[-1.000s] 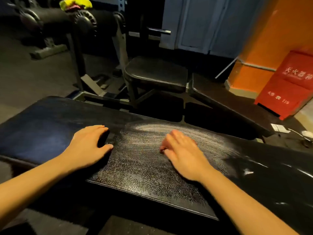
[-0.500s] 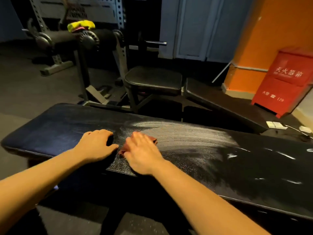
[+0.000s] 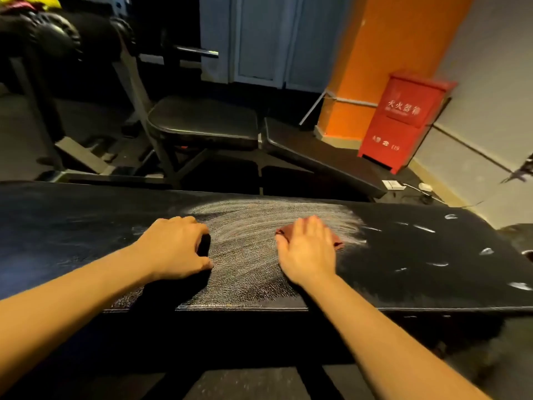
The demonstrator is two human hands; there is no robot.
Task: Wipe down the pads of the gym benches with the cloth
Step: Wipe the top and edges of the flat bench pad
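Cloth (image 3: pixel 337 241) lies on the pad (image 3: pixel 418 272), off both edges, under flat right grip (image 3: pixel 307 255); left grip (image 3: pixel 173 249) loosely curled.

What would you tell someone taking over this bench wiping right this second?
Left hand: rests on the near bench pad, fingers loosely bent, holding nothing.
Right hand: flat, pressing the reddish cloth onto that pad.
Done: the pad's middle shows wipe streaks.
Left: droplets on the right end; the left end looks unwiped; probably the far bench pads too.
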